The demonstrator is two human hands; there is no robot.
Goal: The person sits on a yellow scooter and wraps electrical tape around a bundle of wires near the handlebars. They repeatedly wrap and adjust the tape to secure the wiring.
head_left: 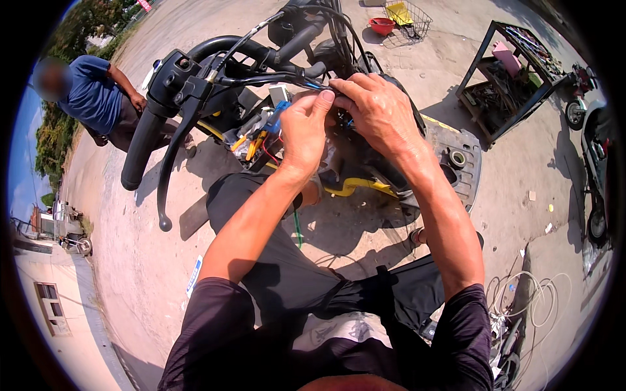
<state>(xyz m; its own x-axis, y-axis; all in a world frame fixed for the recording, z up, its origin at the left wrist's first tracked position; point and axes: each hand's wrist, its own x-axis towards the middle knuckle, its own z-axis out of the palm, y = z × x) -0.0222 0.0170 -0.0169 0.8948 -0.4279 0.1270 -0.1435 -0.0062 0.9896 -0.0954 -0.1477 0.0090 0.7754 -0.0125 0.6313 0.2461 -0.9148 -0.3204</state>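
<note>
In the head view, the person's two hands meet at the middle, just right of the handlebar [235, 45] of a partly stripped motorbike. The left hand [305, 127] has thumb and forefinger pressed together, seemingly closed upon the thin wires [314, 85], which come from the handlebar side. The right hand [378, 114] has its fingers bent toward the same place; its grip is narrow, but its tips are partly hidden, so how firmly it holds cannot be told. Probably the hands are so close because such thin wires need a fingertip hold from both sides.

Orange-handled pliers [255, 144] lie to the left, near the left hand, perhaps for easy reach. The brake lever [171, 163] points to the near side.

The surface is sunlit concrete [124, 241], outdoors, with strong shadows. On the far side there are a red bowl [382, 26] and a wire basket [420, 29]; at far right, a dark metal tool cart [523, 112]. Another person [98, 98] in a blue shirt is at far left.
</note>
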